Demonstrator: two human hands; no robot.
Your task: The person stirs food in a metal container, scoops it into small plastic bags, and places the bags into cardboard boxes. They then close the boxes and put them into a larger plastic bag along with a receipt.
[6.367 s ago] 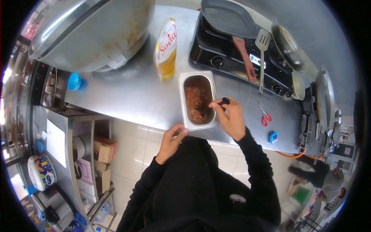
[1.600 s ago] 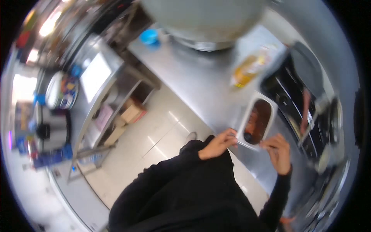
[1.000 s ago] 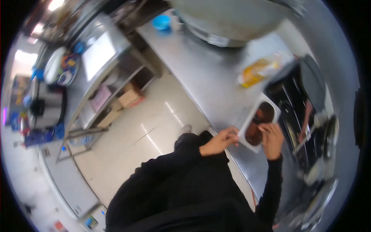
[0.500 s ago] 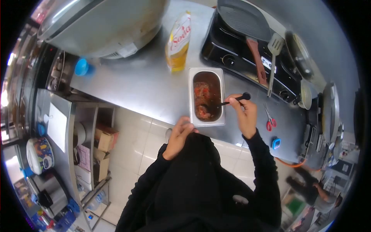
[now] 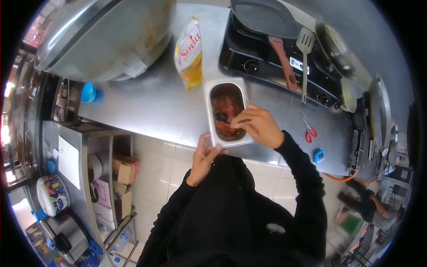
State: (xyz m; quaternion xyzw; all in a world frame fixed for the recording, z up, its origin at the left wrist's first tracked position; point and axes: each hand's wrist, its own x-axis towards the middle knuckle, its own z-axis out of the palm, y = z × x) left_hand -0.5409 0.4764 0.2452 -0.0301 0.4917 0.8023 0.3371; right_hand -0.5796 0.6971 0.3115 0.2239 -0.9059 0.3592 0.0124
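Note:
A rectangular steel container with chunky red-brown food inside stands near the front edge of the steel counter. My left hand holds its near left corner, thumb against the rim. Over the container's right side, my right hand is closed on a dark spoon, whose black head lies in the food. Part of the handle is hidden by my fingers. Behind the container stands a yellow and white pouch.
A black stove holds a grill pan and slotted spatula. Red-handled scissors and a blue timer lie right. A large metal vessel and blue cup are left. Another person stands far right.
My right hand has moved left over the container, and the spoon's head has shifted up and left in the food. The container is tilted slightly in view. The camera view has shifted.

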